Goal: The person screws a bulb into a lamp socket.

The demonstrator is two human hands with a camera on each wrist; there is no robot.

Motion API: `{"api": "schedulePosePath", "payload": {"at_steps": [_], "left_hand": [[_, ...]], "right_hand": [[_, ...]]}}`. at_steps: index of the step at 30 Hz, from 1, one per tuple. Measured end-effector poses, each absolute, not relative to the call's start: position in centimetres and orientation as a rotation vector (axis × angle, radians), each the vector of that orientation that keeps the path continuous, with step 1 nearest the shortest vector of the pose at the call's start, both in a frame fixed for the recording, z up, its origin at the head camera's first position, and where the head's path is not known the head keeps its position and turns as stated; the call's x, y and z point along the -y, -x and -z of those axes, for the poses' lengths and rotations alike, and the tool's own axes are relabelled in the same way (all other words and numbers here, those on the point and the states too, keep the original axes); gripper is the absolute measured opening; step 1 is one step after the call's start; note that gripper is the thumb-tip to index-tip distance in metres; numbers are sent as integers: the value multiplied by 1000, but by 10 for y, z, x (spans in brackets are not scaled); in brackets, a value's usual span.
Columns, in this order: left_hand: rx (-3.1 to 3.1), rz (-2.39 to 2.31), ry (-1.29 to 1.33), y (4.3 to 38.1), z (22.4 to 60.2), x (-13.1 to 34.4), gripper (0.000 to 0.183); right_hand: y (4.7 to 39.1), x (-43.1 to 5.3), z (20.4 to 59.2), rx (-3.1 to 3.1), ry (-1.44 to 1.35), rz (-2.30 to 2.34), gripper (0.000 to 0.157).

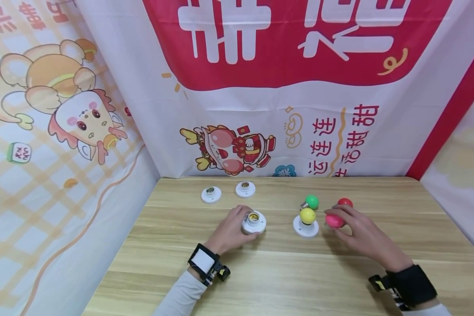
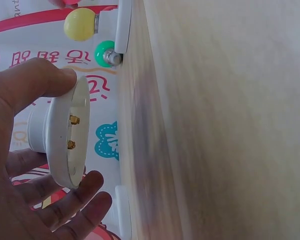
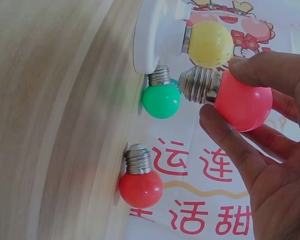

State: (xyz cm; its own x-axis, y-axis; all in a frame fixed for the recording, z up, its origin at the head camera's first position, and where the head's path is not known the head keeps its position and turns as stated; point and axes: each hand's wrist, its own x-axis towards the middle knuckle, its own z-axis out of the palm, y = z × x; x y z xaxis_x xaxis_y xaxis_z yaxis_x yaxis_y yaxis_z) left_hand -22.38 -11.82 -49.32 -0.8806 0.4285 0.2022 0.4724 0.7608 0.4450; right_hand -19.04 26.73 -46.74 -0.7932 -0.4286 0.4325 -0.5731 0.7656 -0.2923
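My left hand (image 1: 234, 229) grips a white round lamp socket (image 1: 254, 223) by its rim, lifted off the table. In the left wrist view its hollow underside shows two brass screws. My right hand (image 1: 357, 228) pinches a pink light bulb (image 1: 334, 220) by its globe. The bulb's metal screw base (image 3: 200, 85) points away from the palm. Between the hands, a yellow bulb (image 1: 307, 215) stands upright in another white socket (image 1: 306, 228) on the table. Just behind lies a green bulb (image 1: 311, 201), and a red bulb (image 1: 345, 202) lies beyond my right hand.
Two more white sockets, one at the left (image 1: 211, 195) and one beside it (image 1: 245, 189), sit toward the back of the wooden table (image 1: 284, 281). A printed cloth (image 1: 229, 105) hangs along the table's back edge. Each wrist wears a strapped camera.
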Motion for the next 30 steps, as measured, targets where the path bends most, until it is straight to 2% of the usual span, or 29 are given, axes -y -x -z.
{"api": "schedulePosePath", "payload": {"at_steps": [30], "left_hand": [[2783, 709, 867, 216, 487, 100, 74]], "right_hand": [[189, -253, 454, 2586, -806, -571, 52]]}}
